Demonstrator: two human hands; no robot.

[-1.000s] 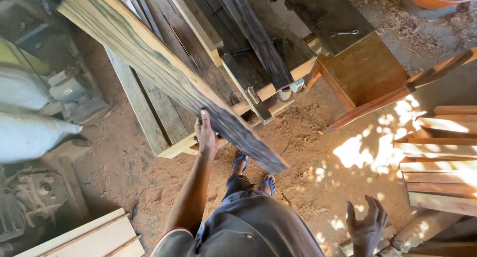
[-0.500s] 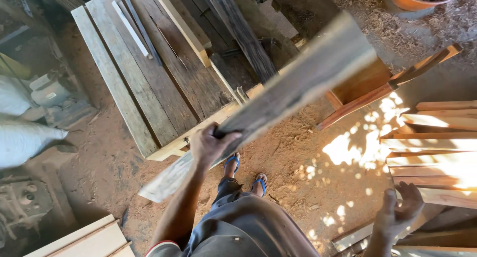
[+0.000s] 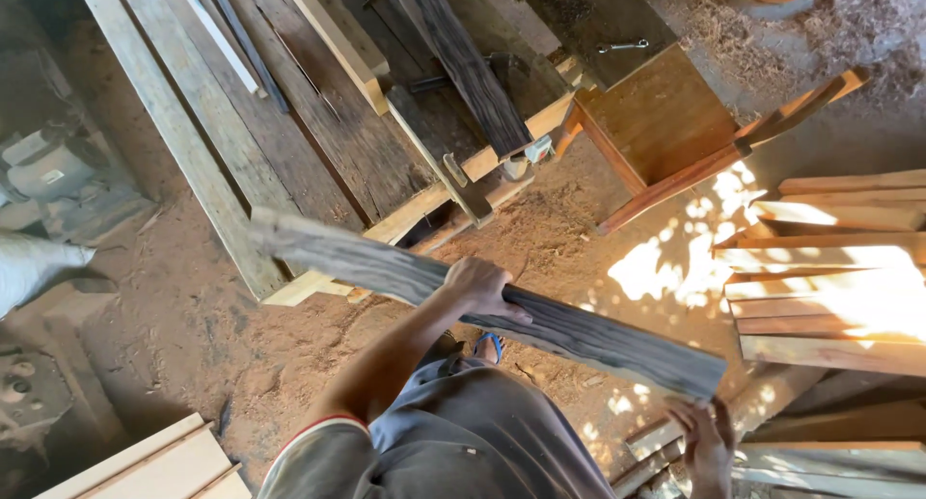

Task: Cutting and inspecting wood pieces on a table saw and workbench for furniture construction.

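I hold a long weathered grey plank (image 3: 598, 337) roughly level across my front, sloping down from upper left to lower right. My left hand (image 3: 479, 287) grips it over the top edge near its middle. My right hand (image 3: 709, 439) reaches up from below and meets the plank's right end, with the fingers against its underside. My grey shirt and a blue sandal (image 3: 490, 345) show beneath the plank, on a floor covered in sawdust.
A stack of dark old planks (image 3: 289, 123) lies on pale crossbeams at the upper left. A brown wooden stool (image 3: 666, 123) and a wrench (image 3: 622, 46) are behind. Fresh pale planks (image 3: 830, 268) are piled at the right. A grey motor (image 3: 48, 171) sits at the left, light boards (image 3: 145, 460) at the bottom left.
The plank has swung round from pointing up-left over the stack to lying level across my front. My right hand has risen to meet its right end.
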